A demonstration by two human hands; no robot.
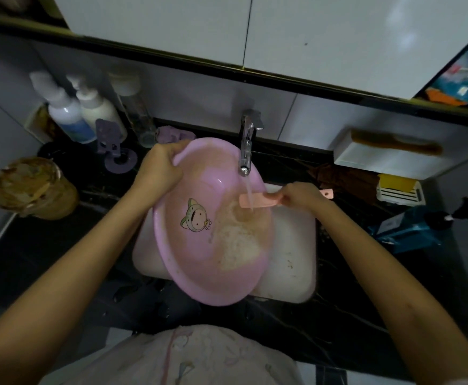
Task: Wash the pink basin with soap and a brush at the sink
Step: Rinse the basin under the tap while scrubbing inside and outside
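head view: the pink basin (199, 245) sits tilted across the white sink (291, 268), set into the dark tabletop (60, 259). its long axis runs from the sink's far left corner, by the tap (246, 151), to the sink's near edge. its open side faces up and toward the right, and cloudy foamy water (238, 240) is pooled on its lower right side. the left hand (159, 165) grips the far left rim, fingers curled over the edge, and props the basin at this slant. the right hand (299, 194) is at the basin's right rim with fingers closed round the handle of the pink brush (258, 202). the brush's long axis lies across the sink, parallel to its back edge. its head points left into the basin and sits under the running water stream (249, 190). the bristle side cannot be made out. judgement: the right hand is the nearer one to the soiled patch, which lies just toward the near edge from the brush head. the next stroke calls for drawing the brush toward the near edge while the left hand steadies the rim.
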